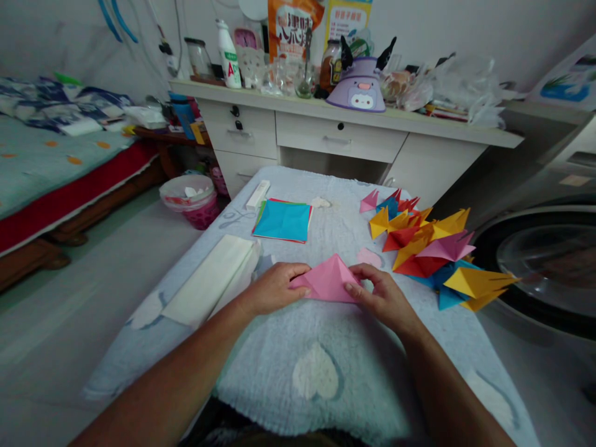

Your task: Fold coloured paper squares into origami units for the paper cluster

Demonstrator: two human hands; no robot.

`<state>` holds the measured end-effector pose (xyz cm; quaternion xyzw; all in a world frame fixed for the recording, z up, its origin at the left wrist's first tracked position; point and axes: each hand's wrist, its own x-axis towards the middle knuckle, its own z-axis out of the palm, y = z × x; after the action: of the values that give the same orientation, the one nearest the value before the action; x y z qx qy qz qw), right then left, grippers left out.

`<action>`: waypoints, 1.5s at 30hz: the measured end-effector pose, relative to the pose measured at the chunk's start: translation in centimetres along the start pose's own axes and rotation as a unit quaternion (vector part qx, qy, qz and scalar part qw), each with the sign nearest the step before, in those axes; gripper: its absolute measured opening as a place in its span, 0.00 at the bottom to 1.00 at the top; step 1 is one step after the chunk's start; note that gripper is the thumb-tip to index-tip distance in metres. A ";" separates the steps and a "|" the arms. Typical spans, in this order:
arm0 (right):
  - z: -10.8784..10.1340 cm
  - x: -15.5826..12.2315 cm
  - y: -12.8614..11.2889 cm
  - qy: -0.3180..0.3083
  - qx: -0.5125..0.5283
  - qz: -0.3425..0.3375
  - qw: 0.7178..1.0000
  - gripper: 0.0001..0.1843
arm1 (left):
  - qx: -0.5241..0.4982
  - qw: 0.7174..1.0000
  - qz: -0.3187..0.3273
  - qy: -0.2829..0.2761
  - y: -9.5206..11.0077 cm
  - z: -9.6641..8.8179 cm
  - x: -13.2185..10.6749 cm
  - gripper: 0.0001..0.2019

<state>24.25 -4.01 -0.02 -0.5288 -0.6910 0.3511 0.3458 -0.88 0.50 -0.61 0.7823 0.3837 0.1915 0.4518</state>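
Currently, pink folded paper (330,280): grasped at both sides by left hand (279,288) and right hand (384,295), over the tablecloth (274,354).
Origami pieces (421,238): heaped right of the grip, crowding that side.
Square sheets (282,218): stacked beyond it, leftward.
White packet (212,279): beside the left forearm.
Near edge (279,425): bodyward of grip, heart print (315,372) between.

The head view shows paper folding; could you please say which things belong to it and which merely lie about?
Belonging: pink paper in left hand and right hand; stacked coloured sheets; folded paper shapes.

Unrelated: white bottle; purple hat; pink bin.
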 end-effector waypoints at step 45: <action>1.7 -0.2 -0.2 0.002 0.163 0.060 0.985 0.17 | -0.056 0.998 -0.003 0.041 0.6 1.7 0.4 0.12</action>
<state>22.71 -4.43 -0.73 -0.5065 -0.5912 0.4781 0.4067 0.77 -0.29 -1.03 0.7457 0.3932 0.2436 0.4796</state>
